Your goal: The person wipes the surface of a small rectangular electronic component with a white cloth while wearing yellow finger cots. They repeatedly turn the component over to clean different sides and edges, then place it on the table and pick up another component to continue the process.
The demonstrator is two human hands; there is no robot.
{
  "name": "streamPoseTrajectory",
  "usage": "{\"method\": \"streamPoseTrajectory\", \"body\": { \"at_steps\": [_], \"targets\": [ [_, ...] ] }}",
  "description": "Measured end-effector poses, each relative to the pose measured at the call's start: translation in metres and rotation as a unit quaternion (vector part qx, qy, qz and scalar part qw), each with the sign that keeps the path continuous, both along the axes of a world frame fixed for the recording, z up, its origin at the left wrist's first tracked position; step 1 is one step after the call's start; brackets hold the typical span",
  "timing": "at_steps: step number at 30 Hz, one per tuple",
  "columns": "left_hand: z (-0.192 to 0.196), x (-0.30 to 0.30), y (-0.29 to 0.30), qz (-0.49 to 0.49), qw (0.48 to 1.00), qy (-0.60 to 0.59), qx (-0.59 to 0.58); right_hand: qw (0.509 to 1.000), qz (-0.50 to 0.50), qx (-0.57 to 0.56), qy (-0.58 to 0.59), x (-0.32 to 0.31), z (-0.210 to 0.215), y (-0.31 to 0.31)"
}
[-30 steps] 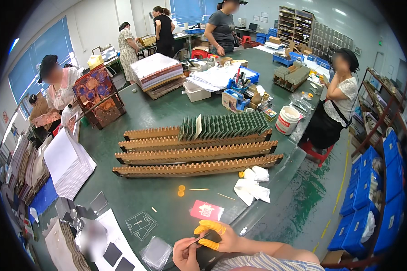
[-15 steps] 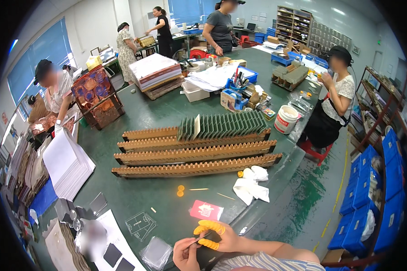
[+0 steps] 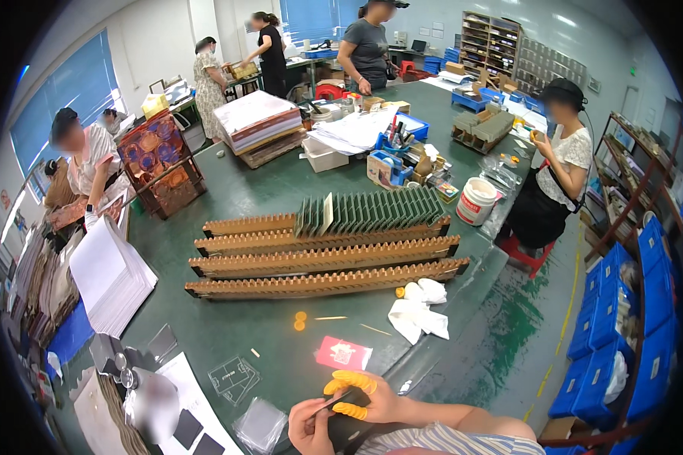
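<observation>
With my left hand (image 3: 309, 427) and yellow-capped right hand (image 3: 377, 397) I am pinching a thin dark piece (image 3: 338, 399) between them, holding it near the red card (image 3: 343, 353) on the green counter (image 3: 243, 186)

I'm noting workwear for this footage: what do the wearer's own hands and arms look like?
The right hand has wrinkled, bright yellow finger covers on the thumb and at least one finger. The left hand appears uncovered. Pale-and-dark striped clothing shows beside the sleeveless right forearm.

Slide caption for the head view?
Left hand and right hand in yellow finger cots hold a thin dark piece before slotted brown racks on a green table.
</observation>
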State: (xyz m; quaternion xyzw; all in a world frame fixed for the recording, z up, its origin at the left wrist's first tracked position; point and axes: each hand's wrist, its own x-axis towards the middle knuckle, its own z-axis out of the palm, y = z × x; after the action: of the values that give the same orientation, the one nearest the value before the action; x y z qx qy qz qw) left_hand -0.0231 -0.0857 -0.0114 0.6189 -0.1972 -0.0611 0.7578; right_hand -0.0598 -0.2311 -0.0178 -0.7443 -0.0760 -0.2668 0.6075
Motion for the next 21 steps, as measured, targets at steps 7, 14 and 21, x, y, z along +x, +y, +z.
{"method": "streamPoseTrajectory", "body": {
  "at_steps": [7, 14, 21],
  "targets": [
    [0.002, 0.0, 0.0, 0.003, 1.0, -0.004, -0.002, 1.0, 0.002, 0.0, -0.006, 0.002, -0.001, 0.001],
    [-0.011, 0.002, -0.003, 0.035, 0.999, 0.003, -0.019, 1.0, -0.002, 0.008, -0.004, -0.001, -0.003, 0.001],
    [0.0, 0.0, -0.001, 0.006, 1.0, -0.011, 0.005, 1.0, -0.004, -0.01, 0.027, -0.002, 0.001, -0.001]
  ]
}}
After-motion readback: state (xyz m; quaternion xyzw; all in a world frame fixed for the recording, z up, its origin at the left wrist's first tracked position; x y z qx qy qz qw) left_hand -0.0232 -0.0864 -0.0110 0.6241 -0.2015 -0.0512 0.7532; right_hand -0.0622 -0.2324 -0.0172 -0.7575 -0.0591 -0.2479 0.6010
